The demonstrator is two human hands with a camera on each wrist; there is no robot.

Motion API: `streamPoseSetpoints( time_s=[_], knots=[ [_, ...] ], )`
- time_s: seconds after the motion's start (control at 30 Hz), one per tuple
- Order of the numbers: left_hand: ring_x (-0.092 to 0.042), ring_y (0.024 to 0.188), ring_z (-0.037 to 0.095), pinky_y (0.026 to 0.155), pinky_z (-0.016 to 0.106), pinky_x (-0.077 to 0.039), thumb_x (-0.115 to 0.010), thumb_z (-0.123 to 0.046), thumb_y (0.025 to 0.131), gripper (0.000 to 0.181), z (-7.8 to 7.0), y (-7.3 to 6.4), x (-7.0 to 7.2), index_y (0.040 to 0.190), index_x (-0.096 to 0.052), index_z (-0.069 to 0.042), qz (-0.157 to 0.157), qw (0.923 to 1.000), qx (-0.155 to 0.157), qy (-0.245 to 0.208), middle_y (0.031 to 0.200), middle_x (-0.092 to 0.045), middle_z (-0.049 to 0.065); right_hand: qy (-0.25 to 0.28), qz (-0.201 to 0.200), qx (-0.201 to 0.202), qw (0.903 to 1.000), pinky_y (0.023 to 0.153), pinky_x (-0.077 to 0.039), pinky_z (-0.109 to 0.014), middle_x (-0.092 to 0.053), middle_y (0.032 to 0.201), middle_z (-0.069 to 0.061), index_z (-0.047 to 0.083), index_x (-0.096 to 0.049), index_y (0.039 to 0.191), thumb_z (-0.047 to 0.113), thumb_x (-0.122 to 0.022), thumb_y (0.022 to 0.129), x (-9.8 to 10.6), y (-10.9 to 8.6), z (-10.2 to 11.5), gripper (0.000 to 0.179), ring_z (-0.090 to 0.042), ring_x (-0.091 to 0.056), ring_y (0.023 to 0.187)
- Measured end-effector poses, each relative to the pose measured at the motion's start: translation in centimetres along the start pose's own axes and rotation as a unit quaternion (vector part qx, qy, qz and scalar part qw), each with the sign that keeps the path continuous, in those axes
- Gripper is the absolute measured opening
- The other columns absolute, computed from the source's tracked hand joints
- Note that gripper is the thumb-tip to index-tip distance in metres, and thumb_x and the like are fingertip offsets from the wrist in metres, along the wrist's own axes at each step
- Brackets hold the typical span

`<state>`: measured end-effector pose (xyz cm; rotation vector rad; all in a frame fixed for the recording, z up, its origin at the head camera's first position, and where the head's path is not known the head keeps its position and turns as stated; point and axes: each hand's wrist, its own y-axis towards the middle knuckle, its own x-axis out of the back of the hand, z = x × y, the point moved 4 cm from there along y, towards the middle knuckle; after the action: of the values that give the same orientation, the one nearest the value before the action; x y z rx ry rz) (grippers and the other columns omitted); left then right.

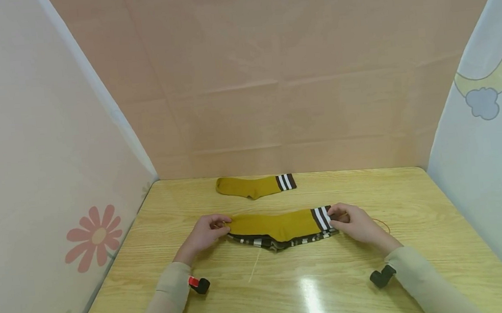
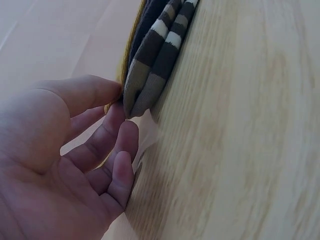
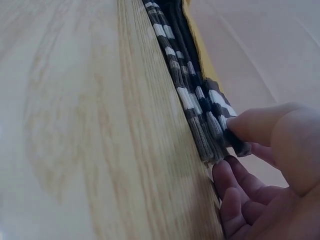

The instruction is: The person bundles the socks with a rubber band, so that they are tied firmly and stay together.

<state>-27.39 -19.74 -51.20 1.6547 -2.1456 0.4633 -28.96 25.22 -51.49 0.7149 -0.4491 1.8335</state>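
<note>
A mustard sock (image 1: 265,225) with a dark cuff and white stripes lies flat over a stack of dark striped socks (image 1: 258,243), whose edges show along its near side. My left hand (image 1: 208,229) pinches the mustard sock's toe end between thumb and fingers. At the cuff end, the right hand (image 1: 354,223) pinches the white-striped cuff (image 3: 220,102). The layered striped socks (image 2: 157,60) sit just under the left fingertips. In the right wrist view, their ribbed cuffs (image 3: 202,137) lie beside the right thumb.
A second mustard sock (image 1: 253,187) with the same striped cuff lies flat near the table's back edge. Behind the wooden table (image 1: 244,299) stands a pinkish backdrop (image 1: 280,75), with printed cloth sides left and right. A thin red cord (image 1: 383,223) curves beside the right wrist.
</note>
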Motion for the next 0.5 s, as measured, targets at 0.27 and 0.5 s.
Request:
streamPoseSetpoints(
  time_s=[0.27, 0.5],
  knots=[
    [-0.056, 0.083, 0.02, 0.072, 0.029, -0.048, -0.074, -0.013, 0.099, 0.021, 0.3, -0.1, 0.05, 0.12, -0.076, -0.008, 0.005, 1.0, 0.007, -0.002, 0.095, -0.068, 0.005, -0.002, 0.001, 0.001, 1.0, 0.079, -0.056, -0.029, -0.072, 0.118, -0.011, 0.009, -0.068, 0.12, 0.015, -0.072, 0.101, -0.07, -0.09, 0.0, 0.021, -0.017, -0.067, 0.094],
    [-0.057, 0.084, 0.02, 0.074, 0.03, -0.049, -0.072, -0.015, 0.101, 0.022, 0.36, -0.1, -0.02, 0.121, -0.075, -0.01, 0.011, 0.9999, 0.011, -0.003, 0.097, -0.069, 0.004, -0.011, -0.002, 0.0, 0.9999, 0.078, -0.055, -0.03, -0.071, 0.118, -0.011, 0.008, -0.068, 0.12, 0.015, -0.072, 0.101, 0.02, -0.06, 0.23, 0.021, -0.017, -0.067, 0.095]
  ],
)
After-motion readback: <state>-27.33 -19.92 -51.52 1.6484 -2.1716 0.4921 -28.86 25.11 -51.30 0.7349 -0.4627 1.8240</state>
